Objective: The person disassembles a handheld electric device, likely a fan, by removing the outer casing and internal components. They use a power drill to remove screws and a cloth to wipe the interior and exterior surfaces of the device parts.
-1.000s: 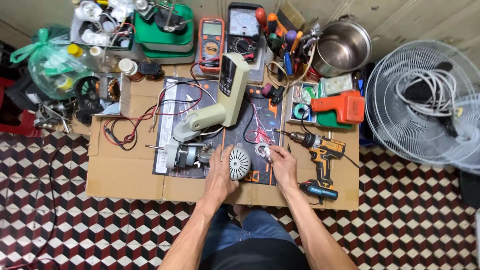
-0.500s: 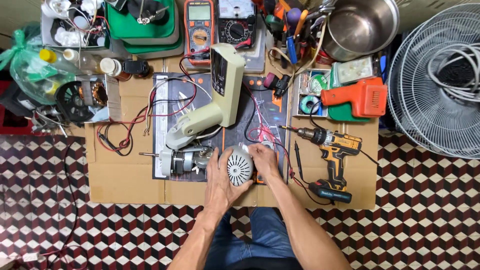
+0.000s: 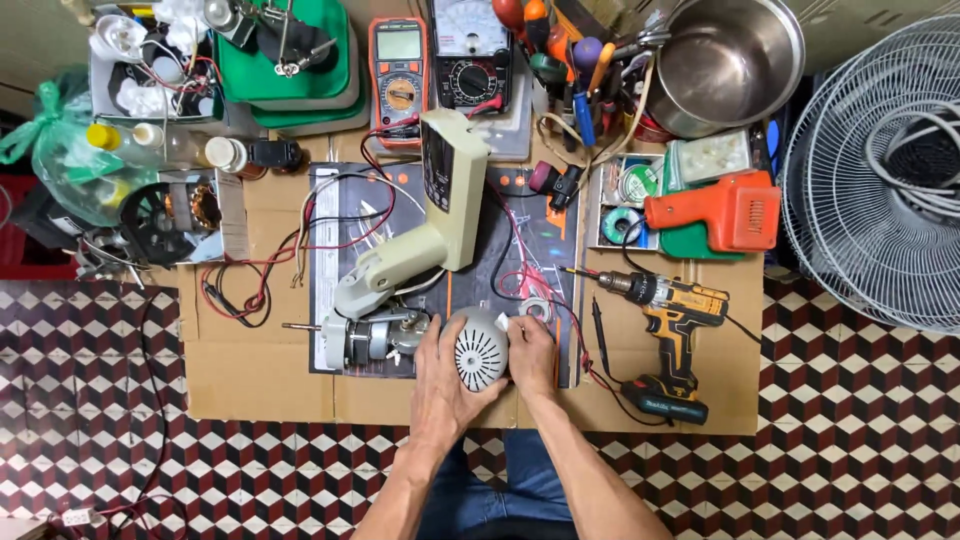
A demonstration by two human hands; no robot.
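Note:
A round white slotted motor cover (image 3: 481, 350) sits near the front edge of a cardboard sheet (image 3: 260, 385). My left hand (image 3: 440, 385) cups it from the left and below, and my right hand (image 3: 530, 355) grips its right side. Just left of the cover lies a bare fan motor (image 3: 370, 337) with its shaft pointing left. A cream fan stand body (image 3: 425, 220) lies behind the motor on a dark mat (image 3: 520, 240). Red and black wires (image 3: 260, 265) trail across the mat and the cardboard.
A yellow cordless drill (image 3: 675, 310) lies right of my hands, an orange tool (image 3: 725, 210) behind it. Two multimeters (image 3: 435, 60), a steel pot (image 3: 725, 60), green trays (image 3: 290, 60) and screwdrivers (image 3: 560, 60) line the back. A fan grille (image 3: 880, 170) stands at right on the tiled floor (image 3: 850, 430).
My right hand has come in from the wires on the right to grip the white cover, which both hands now hold. The camera has moved closer and lower.

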